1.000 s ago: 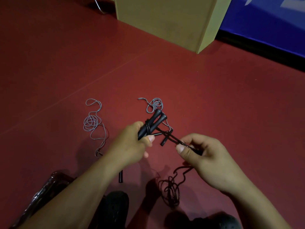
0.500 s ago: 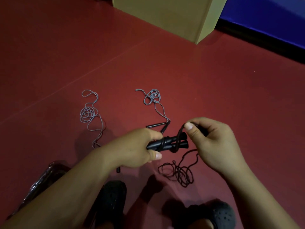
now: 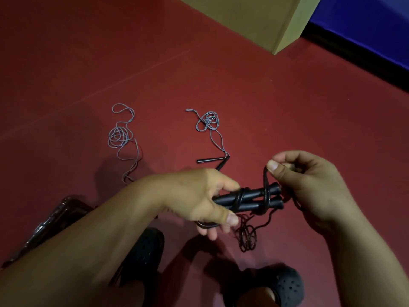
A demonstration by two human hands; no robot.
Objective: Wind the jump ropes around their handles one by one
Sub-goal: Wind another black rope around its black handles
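The left hand (image 3: 199,198) grips one end of a pair of black jump-rope handles (image 3: 250,199) held side by side and level above the red floor (image 3: 243,96), with two turns of black cord (image 3: 265,191) crossing them. The right hand (image 3: 309,185) pinches that cord just above the handles' far end, and the slack hangs to a loose coil (image 3: 246,237) on the floor below. Two grey jump ropes (image 3: 120,136) (image 3: 210,120) lie unwound farther off, well apart from each other.
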